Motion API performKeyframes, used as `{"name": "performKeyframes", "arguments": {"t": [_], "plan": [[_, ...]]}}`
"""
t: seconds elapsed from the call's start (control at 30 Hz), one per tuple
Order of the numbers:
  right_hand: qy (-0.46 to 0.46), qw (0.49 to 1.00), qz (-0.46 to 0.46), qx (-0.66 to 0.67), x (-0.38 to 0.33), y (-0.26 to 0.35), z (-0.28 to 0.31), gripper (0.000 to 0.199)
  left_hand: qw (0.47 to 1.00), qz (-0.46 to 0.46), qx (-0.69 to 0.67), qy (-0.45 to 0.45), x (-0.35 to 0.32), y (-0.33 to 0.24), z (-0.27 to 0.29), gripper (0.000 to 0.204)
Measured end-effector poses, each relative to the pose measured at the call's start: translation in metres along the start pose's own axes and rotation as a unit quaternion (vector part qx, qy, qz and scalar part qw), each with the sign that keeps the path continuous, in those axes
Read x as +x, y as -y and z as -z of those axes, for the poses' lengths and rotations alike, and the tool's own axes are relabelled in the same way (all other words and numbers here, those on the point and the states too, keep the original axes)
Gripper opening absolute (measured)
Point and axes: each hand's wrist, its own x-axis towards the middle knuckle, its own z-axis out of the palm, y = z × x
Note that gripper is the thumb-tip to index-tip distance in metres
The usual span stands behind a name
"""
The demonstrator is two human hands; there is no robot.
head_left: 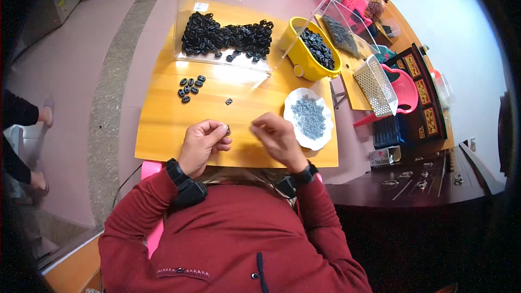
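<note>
My left hand [203,144] is closed, pinching a small black plastic piece [228,130] between thumb and forefinger above the table's near edge. My right hand [277,137] hangs just to the right of it, fingers drawn together in a pinch and slightly blurred; whatever they may hold is too small to make out. Beside that hand stands a white scalloped plate [289,104] heaped with small clear plastic pieces [310,118]. A single black piece [228,101] lies on the wood beyond my hands. Farther left sits a loose group of black oval pieces with holes [188,89].
A clear plastic bin [255,0] lies at the back of the wooden table [163,125], black pieces [225,38] spilling toward its front. To its right is a yellow tub [296,57] of black parts. A white perforated basket [374,84] and a pink chair [404,91] stand beyond.
</note>
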Motion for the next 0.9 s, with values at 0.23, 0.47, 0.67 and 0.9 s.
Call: {"name": "performKeyframes", "arguments": {"t": [0.23,0.47,0.67,0.9], "plan": [[-0.050,0.925,-0.115,-0.360,-0.029,-0.034,0.098,0.023,1.000,-0.001,0.010,-0.002,0.002,0.003,0.000,0.011],[-0.029,0.901,-0.155,-0.405,-0.038,-0.055,0.107,0.016,1.000,-0.008,0.007,-0.006,0.000,0.003,-0.002,0.015],[-0.036,0.907,-0.148,-0.392,-0.038,-0.064,0.104,0.012,1.000,-0.007,0.002,0.000,0.001,0.004,0.000,0.015],[-0.071,0.925,-0.111,-0.357,-0.042,-0.070,0.102,0.011,1.000,0.001,0.010,-0.006,-0.001,0.001,-0.002,0.015]]}}
